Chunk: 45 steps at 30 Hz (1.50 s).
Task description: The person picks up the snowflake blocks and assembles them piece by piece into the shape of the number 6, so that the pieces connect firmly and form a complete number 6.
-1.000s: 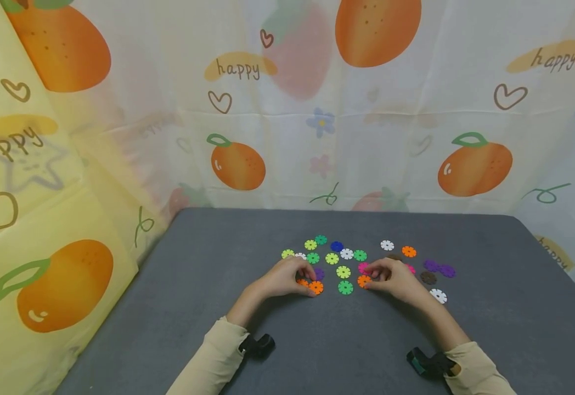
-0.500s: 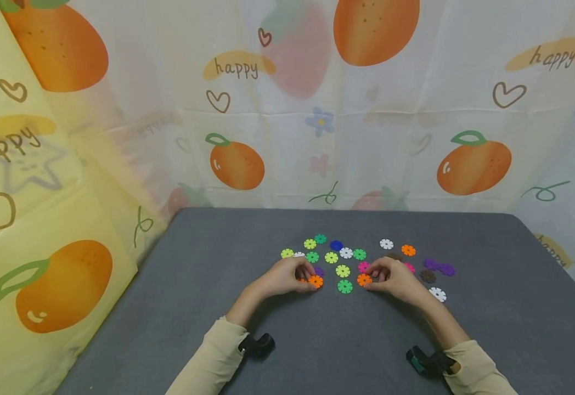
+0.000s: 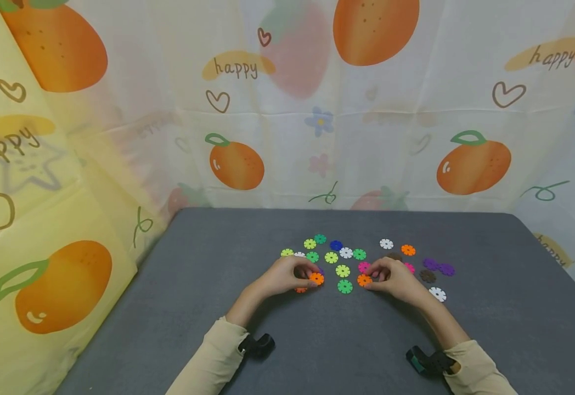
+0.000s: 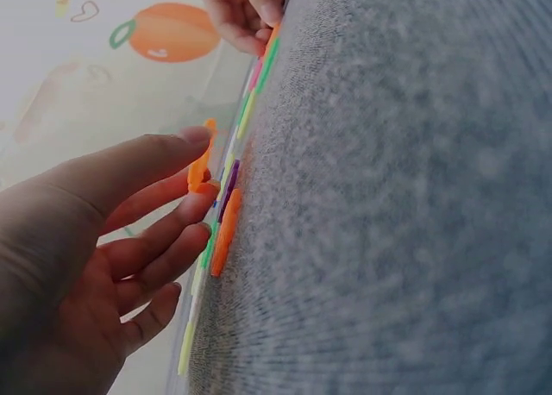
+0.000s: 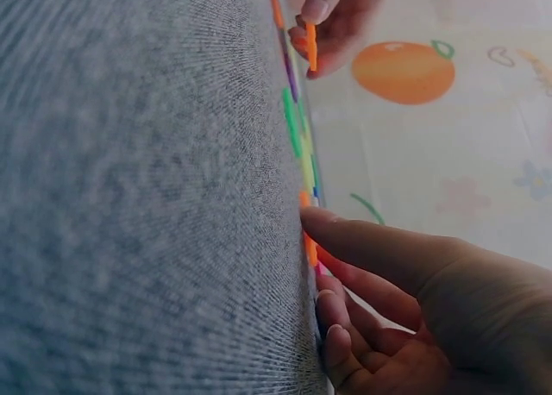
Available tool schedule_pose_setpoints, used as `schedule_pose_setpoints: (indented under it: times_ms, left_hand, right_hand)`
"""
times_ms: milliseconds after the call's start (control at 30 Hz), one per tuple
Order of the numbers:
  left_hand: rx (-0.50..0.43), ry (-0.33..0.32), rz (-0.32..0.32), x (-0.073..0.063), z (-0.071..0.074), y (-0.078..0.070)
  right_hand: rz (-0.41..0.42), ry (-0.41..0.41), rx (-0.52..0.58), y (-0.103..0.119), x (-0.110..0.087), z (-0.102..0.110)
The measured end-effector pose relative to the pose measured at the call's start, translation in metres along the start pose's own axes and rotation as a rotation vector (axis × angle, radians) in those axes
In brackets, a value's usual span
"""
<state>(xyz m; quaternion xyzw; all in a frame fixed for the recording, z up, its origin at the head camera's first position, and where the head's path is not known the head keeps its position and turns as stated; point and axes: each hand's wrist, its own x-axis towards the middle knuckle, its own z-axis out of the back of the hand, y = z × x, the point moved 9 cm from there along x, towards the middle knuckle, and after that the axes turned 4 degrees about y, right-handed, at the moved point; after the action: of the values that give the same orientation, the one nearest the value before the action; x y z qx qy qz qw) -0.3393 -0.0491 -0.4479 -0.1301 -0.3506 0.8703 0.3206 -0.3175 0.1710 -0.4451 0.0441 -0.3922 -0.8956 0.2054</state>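
Between the thumb and fingers of my left hand is an orange snowflake disc. The left wrist view shows that disc raised above the tabletop, tilted nearly on edge. Under the left hand lie another orange disc and a purple disc, both partly hidden in the head view. My right hand pinches the edge of a separate orange disc, low at the table; its thumb and fingertips sit around it in the right wrist view. A pink disc lies just behind.
Between the hands lie a green disc and a yellow-green disc. Several more coloured discs spread behind on the grey table. Right of the right hand are two joined purple discs, a brown disc and a white disc.
My left hand has lifted its orange disc up off the table, uncovering more of the orange disc beneath. The right hand has stayed at its disc.
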Motion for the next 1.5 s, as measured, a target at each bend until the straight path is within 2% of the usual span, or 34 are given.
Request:
schedule_pose_setpoints:
  times_ms: [267,467,633,833,1000,1233,1500]
  left_hand:
    - [0.018,-0.015,-0.009,-0.001,0.002,-0.004]
    - [-0.012,-0.029,-0.009,-0.002,0.004,-0.006]
    - [-0.064,-0.052,-0.018,-0.002,0.007,-0.011]
    - [-0.122,-0.08,-0.009,-0.002,0.011,-0.011]
    - [-0.15,-0.116,-0.015,-0.002,0.014,-0.012]
    - [-0.179,-0.178,-0.069,-0.005,0.022,-0.027]
    - [-0.173,-0.2,-0.128,-0.01,0.025,-0.049]
  right_hand:
    - [-0.002,-0.005,-0.02,-0.001,0.0,-0.001]
    - [-0.021,0.005,0.009,-0.005,0.001,-0.002]
    - [-0.054,0.009,0.122,-0.007,0.002,0.0]
    - [-0.086,0.044,0.324,-0.001,0.001,-0.001]
    - [-0.043,-0.024,0.403,0.013,0.0,0.004]
    - [-0.01,-0.092,0.451,0.034,-0.002,0.006]
    - [0.043,-0.116,0.461,0.051,-0.003,0.007]
